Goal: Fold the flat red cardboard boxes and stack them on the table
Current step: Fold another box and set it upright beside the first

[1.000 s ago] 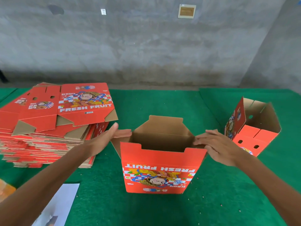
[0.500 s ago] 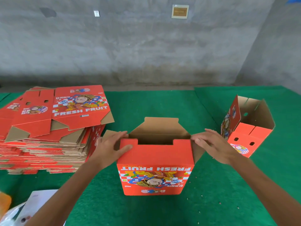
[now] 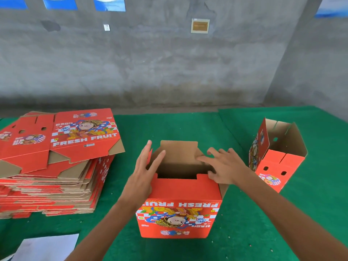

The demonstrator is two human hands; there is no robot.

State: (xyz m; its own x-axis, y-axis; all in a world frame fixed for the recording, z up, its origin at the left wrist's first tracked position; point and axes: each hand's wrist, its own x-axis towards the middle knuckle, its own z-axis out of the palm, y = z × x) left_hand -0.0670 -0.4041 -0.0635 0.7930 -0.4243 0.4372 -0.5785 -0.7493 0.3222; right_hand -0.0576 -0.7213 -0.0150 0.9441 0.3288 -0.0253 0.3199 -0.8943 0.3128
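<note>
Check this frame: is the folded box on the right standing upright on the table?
No, the folded box on the right lies tipped on its side on the green table, its open end facing the camera.

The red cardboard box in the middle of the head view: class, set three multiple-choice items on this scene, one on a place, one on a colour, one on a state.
1. Where is the stack of flat red cardboard boxes?
A. left of the upright red cardboard box
B. right of it
C. inside it

2. What colour is the table cover?
A. blue
B. green
C. white

3. How is the upright box's top?
A. taped shut
B. crushed flat
C. open

Answers: 1 A, the stack lies beyond the left hand. 2 B, green cloth shows around every box. 3 C, its brown inside shows between both hands, the right hand on the flap.
</note>
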